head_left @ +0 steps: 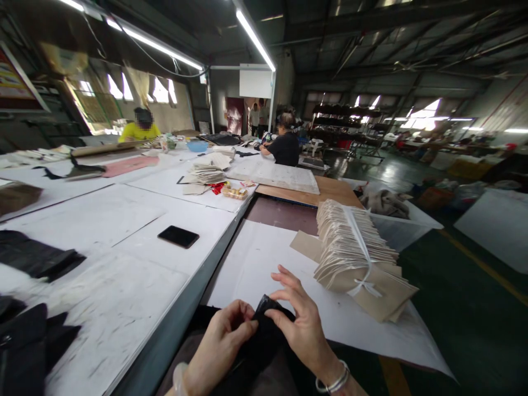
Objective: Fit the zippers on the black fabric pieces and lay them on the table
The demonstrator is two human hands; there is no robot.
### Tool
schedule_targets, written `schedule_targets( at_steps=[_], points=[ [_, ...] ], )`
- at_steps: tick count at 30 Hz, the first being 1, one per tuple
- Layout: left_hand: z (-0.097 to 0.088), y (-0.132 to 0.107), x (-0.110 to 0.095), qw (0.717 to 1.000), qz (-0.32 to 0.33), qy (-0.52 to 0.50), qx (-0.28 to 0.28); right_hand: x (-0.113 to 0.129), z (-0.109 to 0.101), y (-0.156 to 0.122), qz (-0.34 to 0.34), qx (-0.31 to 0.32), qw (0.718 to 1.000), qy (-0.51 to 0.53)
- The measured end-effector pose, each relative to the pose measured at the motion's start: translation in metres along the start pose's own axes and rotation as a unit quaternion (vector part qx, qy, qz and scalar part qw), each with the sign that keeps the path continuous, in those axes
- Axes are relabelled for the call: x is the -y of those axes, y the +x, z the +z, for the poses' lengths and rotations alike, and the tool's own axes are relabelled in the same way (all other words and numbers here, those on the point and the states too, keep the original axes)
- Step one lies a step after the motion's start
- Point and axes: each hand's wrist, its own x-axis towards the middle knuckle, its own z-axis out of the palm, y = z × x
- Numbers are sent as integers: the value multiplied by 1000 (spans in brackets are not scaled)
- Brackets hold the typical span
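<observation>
Apparently, an edge-arranging step is in hand: the left hand (231,328) and the right hand (300,316) each have a pinching grip on the black fabric piece (266,334), before the counter (243,261); next should require steady, even tension.

I see a black phone (179,236), dark cloth (33,256), a pink sheet (130,165), a blue bowl (197,147) and a clear plastic box (234,191) on the white worktop (140,264).

Black cloth (264,336) bunched, glossy corner (265,302) upward, between left hand (228,333) and right hand (300,323).
</observation>
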Motion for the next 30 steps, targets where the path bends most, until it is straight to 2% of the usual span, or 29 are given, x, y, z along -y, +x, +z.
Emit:
schedule_targets(
  at_steps=[3,8,12,18,22,26,30],
  points=[
    [-3,0,2,1000,5,11,5,-4,-2,0,-45,-16,998,-39],
    [-6,1,3,1000,16,14,12,-7,-7,5,-125,12,990,-63],
    [-4,-1,0,999,18,-28,27,-5,-12,10,-154,30,985,-72],
    [2,3,-6,996,13,-64,60,2,-13,13,-119,54,990,-53],
    [6,8,-8,996,20,-75,54,7,-17,18,-82,84,993,-27],
    [10,8,-9,999,40,-22,29,16,-28,30,10,144,989,17],
    [12,7,-10,996,65,62,-4,24,-38,45,79,204,974,57]
  ],
)
